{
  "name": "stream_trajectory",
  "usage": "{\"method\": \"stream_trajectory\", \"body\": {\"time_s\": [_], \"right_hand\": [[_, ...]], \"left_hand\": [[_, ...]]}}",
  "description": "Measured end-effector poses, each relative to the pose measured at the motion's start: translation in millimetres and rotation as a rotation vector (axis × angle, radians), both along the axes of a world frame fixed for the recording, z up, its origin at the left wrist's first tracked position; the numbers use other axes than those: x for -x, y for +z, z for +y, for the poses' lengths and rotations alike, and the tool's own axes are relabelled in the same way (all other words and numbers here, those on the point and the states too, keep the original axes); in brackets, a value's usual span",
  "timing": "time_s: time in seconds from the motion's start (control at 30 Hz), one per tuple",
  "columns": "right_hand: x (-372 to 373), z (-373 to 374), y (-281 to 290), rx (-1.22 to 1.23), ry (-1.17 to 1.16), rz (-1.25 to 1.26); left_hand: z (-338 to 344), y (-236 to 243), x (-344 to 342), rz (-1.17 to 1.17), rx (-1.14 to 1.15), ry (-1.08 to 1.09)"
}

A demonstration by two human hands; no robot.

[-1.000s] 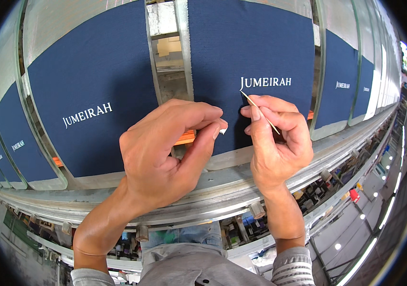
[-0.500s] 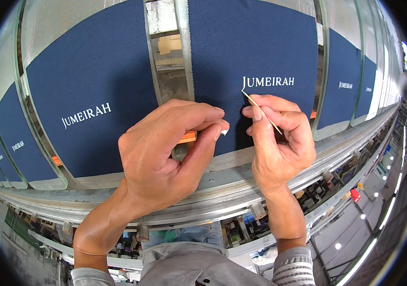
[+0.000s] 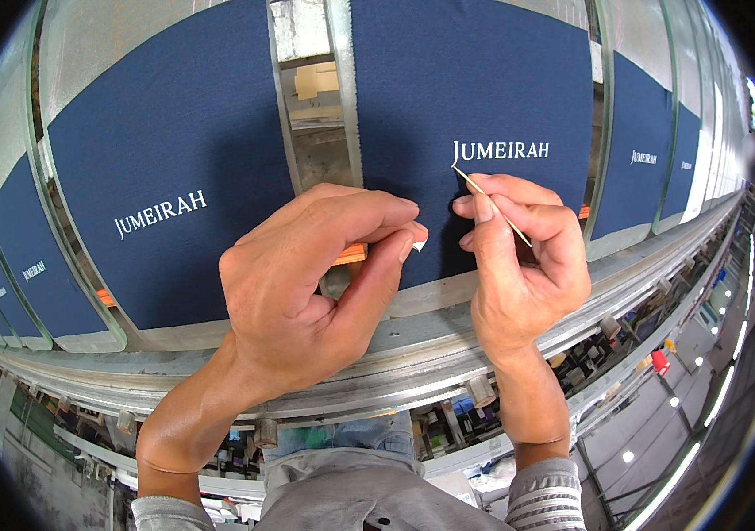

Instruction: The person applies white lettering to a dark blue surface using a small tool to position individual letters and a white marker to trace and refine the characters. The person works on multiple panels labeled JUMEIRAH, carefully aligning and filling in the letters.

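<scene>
A dark blue fabric panel [image 3: 413, 88] lies flat on the board before me, with a row of raised white lettering [image 3: 506, 151] on it. In my right hand [image 3: 528, 252], a thin pale wooden stick like a toothpick [image 3: 514, 227] is pinched between thumb and fingers. Its upper tip meets the lower end of the first, tallest letter, or sits just beside it. My left hand [image 3: 307, 279] is closed in a pinch left of the right hand, near the panel's lower left edge. A small white scrap [image 3: 419, 245] pokes out from its fingertips; its material is unclear.
Another blue panel [image 3: 156, 133] with the same white lettering lies to the left, past a gap between boards. More such panels [image 3: 634, 133] continue on both sides. A metal rail [image 3: 413, 341] runs along the near edge, with lit ceiling lamps visible at the lower right.
My right hand, the stick and the lettering appear slightly farther right and a touch higher. The stick's tip stays by the first letter. My left hand keeps its pinch, almost unmoved.
</scene>
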State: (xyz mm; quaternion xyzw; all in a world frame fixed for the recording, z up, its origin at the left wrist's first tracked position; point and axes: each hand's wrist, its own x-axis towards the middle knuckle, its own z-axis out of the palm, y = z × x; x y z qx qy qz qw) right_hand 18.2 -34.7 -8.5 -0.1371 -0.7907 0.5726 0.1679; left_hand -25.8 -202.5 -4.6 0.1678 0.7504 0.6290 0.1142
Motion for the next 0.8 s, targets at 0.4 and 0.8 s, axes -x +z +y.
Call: {"method": "stream_trajectory", "body": {"time_s": [0.4,0.8], "right_hand": [[0.4,1.2,0.4,0.022,0.014,-0.008],[-6.9,11.2,1.5,0.16,-0.044,0.119]], "left_hand": [[0.9,-0.2,0.7,0.01,-0.011,0.011],[2.6,3.6,-0.1,-0.013,-0.016,0.008]]}}
